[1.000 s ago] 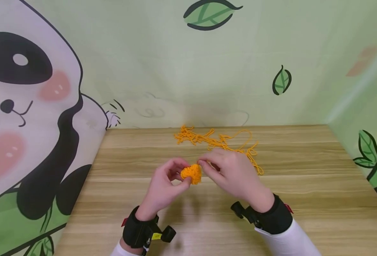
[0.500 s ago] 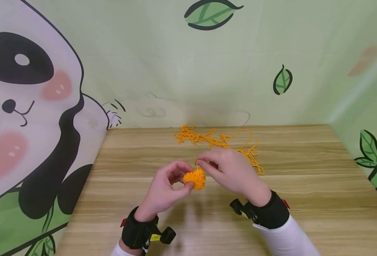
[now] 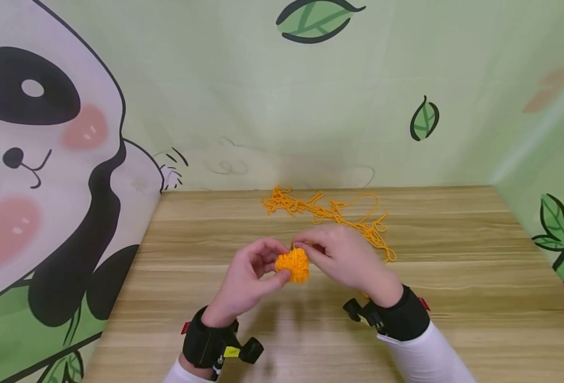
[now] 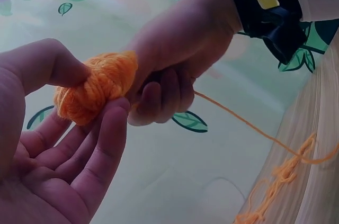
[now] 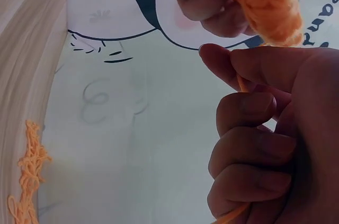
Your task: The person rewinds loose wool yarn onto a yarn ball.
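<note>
A small wound ball of orange yarn [image 3: 293,264] is held above the table by my left hand [image 3: 248,279], pinched between thumb and fingers. In the left wrist view the ball [image 4: 96,89] shows strands wrapped in crossing directions. Just right of it, my right hand [image 3: 348,260] pinches the yarn strand between thumb and forefinger. The right wrist view shows that strand [image 5: 242,83] passing under the thumb, with the other fingers of the right hand [image 5: 265,128] curled and the strand coming out below them. From there the strand [image 4: 249,123] runs down toward the table.
A loose tangle of orange yarn [image 3: 329,213] lies along the back of the wooden table [image 3: 205,223]. Behind the table rises a green backdrop [image 3: 243,96] printed with a panda and leaves. Each wrist wears a black strap with a small camera.
The yarn ball has shifted slightly right and turned in my left hand. My right hand still pinches the strand and has moved a little left, its fingertips staying close to the ball.
</note>
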Available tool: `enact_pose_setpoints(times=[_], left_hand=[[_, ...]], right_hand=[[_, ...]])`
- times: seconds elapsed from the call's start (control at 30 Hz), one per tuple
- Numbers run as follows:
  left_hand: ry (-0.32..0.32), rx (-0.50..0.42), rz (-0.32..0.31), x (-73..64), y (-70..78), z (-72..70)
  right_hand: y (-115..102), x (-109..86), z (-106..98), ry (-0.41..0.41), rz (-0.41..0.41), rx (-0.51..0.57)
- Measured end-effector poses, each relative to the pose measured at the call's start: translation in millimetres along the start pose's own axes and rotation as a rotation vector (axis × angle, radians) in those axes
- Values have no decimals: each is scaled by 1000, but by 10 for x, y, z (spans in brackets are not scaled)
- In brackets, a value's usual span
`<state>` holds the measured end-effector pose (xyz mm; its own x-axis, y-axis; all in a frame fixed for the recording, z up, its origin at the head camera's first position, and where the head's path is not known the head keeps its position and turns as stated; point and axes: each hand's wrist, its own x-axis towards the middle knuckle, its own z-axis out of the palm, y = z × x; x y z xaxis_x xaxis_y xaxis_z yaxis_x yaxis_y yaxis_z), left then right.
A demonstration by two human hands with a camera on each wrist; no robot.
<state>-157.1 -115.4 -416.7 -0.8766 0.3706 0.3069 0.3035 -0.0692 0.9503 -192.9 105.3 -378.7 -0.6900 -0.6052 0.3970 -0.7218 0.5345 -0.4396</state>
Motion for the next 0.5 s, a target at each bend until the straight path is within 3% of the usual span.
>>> enact_pose_setpoints(times=[0.23, 0.5], left_hand=[[54, -105, -39, 21, 14, 8], [193, -78, -59, 49, -57, -19]], right_hand=[[63, -30, 125, -15, 21, -13], [69, -117, 262, -41, 39, -41]])
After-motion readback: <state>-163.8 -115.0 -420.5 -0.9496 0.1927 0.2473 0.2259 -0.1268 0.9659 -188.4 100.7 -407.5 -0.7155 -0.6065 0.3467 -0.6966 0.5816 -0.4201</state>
